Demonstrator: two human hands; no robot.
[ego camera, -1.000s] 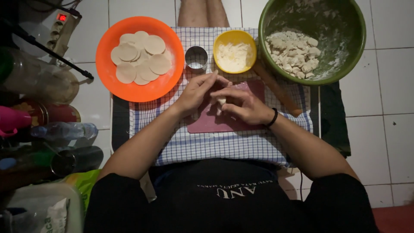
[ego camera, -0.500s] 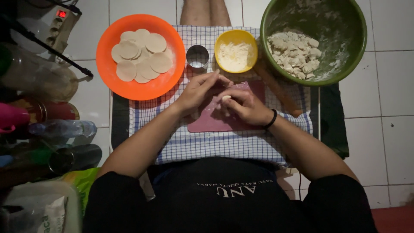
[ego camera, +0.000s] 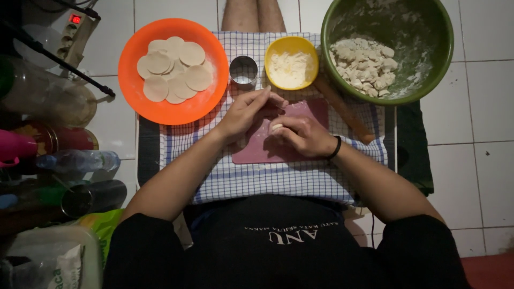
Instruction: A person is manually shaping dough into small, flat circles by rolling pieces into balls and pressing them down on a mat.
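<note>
Hands — left [ego camera: 247,112] and right [ego camera: 300,135] — pinching dough piece [ego camera: 276,127], mid pink board [ego camera: 267,152], orange plate [ego camera: 134,59] near.

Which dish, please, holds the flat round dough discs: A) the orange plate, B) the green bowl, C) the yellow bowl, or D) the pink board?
A: the flat round dough discs lie stacked on the orange plate, while the green bowl holds rough dough lumps, the yellow bowl holds white flour, and both hands work a small dough piece over the pink board.
</note>
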